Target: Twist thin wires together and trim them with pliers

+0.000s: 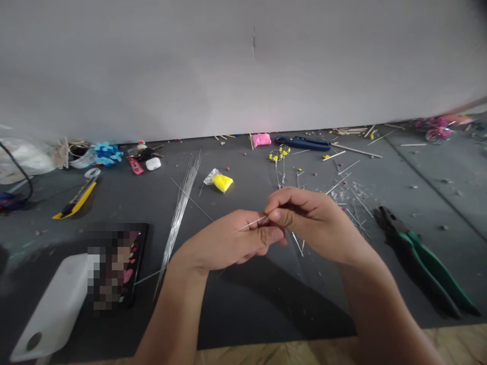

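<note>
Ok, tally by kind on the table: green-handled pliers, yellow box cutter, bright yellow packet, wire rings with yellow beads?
Green-handled pliers: 1
Yellow box cutter: 1
Bright yellow packet: 1
Yellow-beaded wire rings: 2
Total: 5

- I read the dark grey tabletop as matt and mostly smooth, with pale scuffs.
- Left of its middle, the bundle of thin silvery wires shines like bare metal.
- I get the same metallic glint from the fine straight wire at its middle.
- Toward the right edge, the green-and-black-handled pliers show dull dark metal jaws and smooth, plastic-looking grips.
- Near the left edge, the yellow-and-black utility knife looks plastic-bodied.
- At the near left corner, I see smooth white casing on the rounded slab.
- Along the far edge, the pale thin sticks look like matt wood.
- The bright yellow packet has glossy, crinkled clear plastic.
</note>
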A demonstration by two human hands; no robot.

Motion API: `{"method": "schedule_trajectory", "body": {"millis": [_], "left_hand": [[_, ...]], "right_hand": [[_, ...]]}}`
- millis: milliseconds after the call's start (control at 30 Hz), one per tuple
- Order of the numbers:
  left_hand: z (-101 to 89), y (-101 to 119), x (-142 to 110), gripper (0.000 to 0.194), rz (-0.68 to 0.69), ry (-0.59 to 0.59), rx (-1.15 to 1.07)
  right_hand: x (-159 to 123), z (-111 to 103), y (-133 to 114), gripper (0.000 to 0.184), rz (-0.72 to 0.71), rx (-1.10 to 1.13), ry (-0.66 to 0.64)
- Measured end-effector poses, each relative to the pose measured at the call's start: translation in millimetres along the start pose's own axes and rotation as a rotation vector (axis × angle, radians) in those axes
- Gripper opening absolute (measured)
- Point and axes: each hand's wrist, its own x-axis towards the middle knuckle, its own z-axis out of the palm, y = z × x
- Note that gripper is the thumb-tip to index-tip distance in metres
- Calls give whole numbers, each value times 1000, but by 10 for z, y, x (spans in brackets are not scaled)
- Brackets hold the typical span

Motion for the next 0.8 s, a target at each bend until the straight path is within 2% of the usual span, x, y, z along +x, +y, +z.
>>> {"method": "schedule_trajectory", "body": {"millis": [167,400,633,800], "left_hand": [[-18,20,11,26,-7,-48,-70],[-22,53,20,25,23,-67,-176],[1,8,41,25,110,-76,-347],[20,5,46,22,81,-24,-387]], "right_hand": [[-14,9,-20,9,-55,-84,3],[-20,18,4,7,-77,-206,26],[-20,41,24,9,-149,-232,179],[-14,27,52,9,-171,-213,281]]}}
